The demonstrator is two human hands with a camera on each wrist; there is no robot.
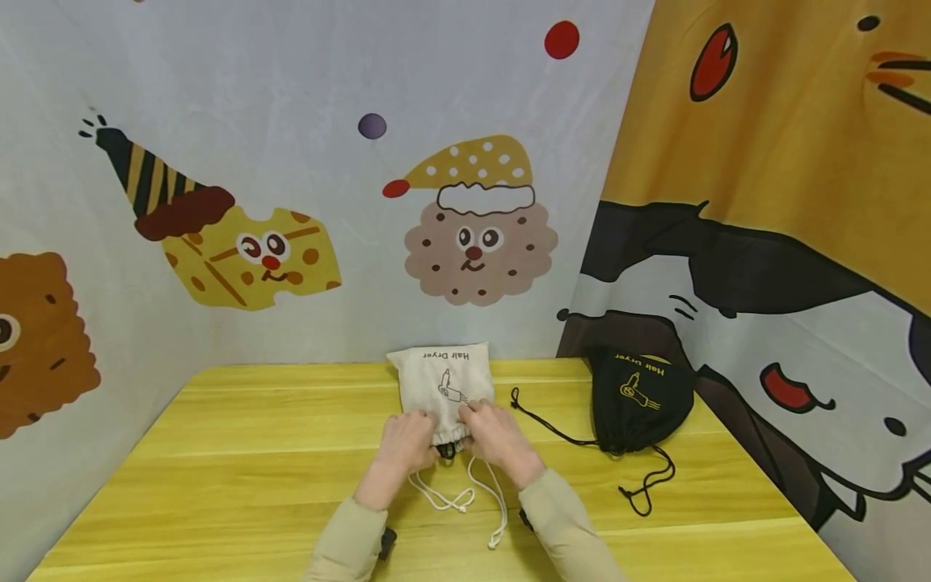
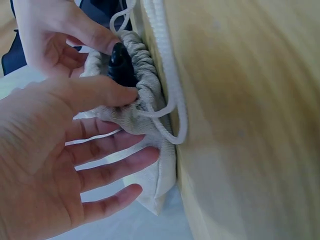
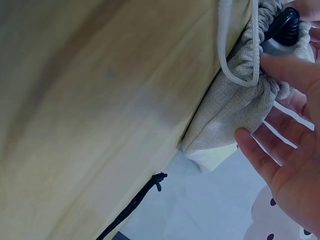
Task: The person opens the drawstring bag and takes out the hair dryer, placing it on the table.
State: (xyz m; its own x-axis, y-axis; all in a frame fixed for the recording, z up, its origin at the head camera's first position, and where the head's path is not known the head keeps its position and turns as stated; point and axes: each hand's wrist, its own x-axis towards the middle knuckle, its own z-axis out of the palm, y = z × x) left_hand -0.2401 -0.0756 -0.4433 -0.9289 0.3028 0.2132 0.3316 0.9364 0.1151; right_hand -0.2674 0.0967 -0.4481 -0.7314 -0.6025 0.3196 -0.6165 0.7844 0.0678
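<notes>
Left hand (image 1: 407,441), right hand (image 1: 499,436) pinched cream rectangular cloth bag (image 1: 425,384) by gathered mouth (image 2: 142,59); slackened pinch risked mouth closing over black ridged piece (image 2: 122,71).

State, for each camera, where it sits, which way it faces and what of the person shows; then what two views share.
Head: on the head, facing forward and down at the white bag, black bag and table; left grip, right grip and sleeves show.
Left wrist: on that wrist, facing the white bag's mouth; left grip near, right grip beyond.
Right wrist: on that wrist, facing the same mouth; right grip near, parts of left grip at the edge.
Shared: both wrist views show the black thing in the mouth.
</notes>
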